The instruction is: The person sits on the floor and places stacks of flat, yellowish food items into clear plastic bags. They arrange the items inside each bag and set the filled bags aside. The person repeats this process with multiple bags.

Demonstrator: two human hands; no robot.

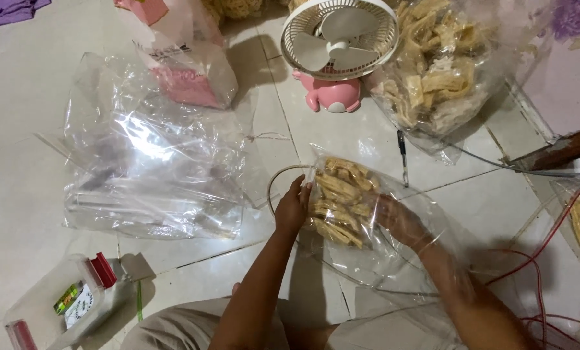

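Note:
A clear plastic bag (pixel 367 246) lies on the tiled floor in front of me, partly filled with yellow-brown snack sticks (pixel 342 198). My left hand (pixel 292 209) presses against the bag's left side from outside, fingers curled on the plastic. My right hand (pixel 400 220) is inside the bag, seen through the plastic, resting against the pile of sticks. I cannot tell whether it holds any sticks.
A big clear bag of the same snacks (pixel 439 71) stands at the back right beside a small white and pink fan (pixel 338 45). Crumpled empty clear bags (pixel 150 162) lie to the left. A clear box with red clips (pixel 63 301) sits front left. Red cable (pixel 536 279) loops at the right.

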